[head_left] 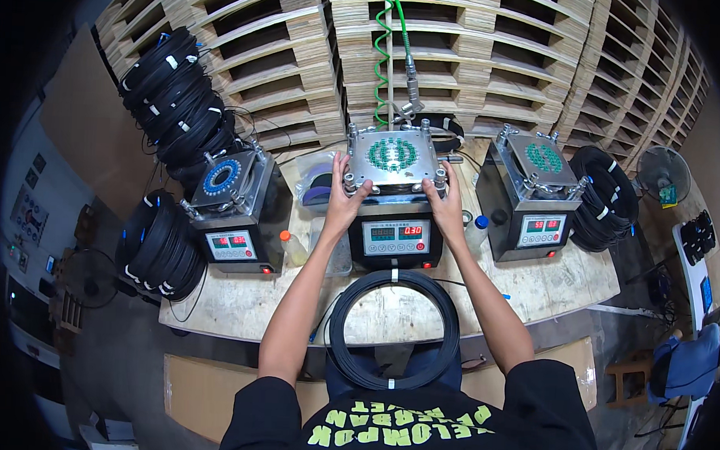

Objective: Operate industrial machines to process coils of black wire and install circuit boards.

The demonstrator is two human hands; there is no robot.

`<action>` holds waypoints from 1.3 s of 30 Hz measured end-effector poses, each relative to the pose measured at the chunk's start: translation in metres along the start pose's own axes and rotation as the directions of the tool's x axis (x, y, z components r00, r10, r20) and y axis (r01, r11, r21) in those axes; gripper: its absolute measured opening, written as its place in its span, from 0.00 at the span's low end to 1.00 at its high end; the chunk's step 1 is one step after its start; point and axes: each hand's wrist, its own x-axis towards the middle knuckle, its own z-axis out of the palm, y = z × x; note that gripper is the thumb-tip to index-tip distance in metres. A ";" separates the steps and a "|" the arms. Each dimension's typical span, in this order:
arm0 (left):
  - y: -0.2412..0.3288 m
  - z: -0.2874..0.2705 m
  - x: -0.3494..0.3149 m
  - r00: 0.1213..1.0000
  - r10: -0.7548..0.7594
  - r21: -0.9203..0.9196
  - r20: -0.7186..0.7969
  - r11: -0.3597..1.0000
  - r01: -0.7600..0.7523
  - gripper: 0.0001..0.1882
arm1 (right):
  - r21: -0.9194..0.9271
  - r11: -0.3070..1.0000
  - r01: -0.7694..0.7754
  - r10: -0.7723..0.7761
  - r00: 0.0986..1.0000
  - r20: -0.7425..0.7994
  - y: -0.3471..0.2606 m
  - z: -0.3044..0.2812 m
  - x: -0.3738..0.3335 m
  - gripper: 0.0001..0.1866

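Note:
In front of me stands the middle bench-top machine [395, 236], a dark box with a lit red display. On its top sits a square metal fixture plate [362, 158] carrying a ring of small green connectors [392, 155]. My left hand [345, 199] is closed round the plate's near left corner, thumb by the corner knob. At the near right corner my right hand [448, 206] grips the plate the same way, beside another corner knob [440, 179]. The fingertips on the outer sides are partly hidden. A coil of black cable [339, 327] hangs between my forearms at the table's near edge.
A similar machine with a blue connector ring [221, 177] stands left, another with green connectors [544, 158] right. Black cable coils [165, 254] are stacked beside them. An orange-capped bottle [293, 248] and a blue-capped bottle [478, 233] flank the middle machine. Wooden pallets [461, 46] rise behind.

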 end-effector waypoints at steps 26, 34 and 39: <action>-0.005 -0.049 -0.225 0.967 -0.208 0.697 0.146 0.716 0.049 0.16 | -0.548 0.815 0.191 0.175 0.819 0.546 0.074 -0.101 -0.144 0.13; -0.042 -0.055 -0.203 0.793 -0.554 0.846 0.254 0.524 0.096 0.35 | -0.557 0.830 0.042 0.321 0.780 0.537 0.087 -0.097 -0.141 0.05; -0.061 -0.053 -0.182 0.688 -0.663 0.870 0.296 0.484 0.092 0.37 | -0.469 0.827 -0.310 0.537 0.684 0.495 0.090 -0.093 -0.142 0.17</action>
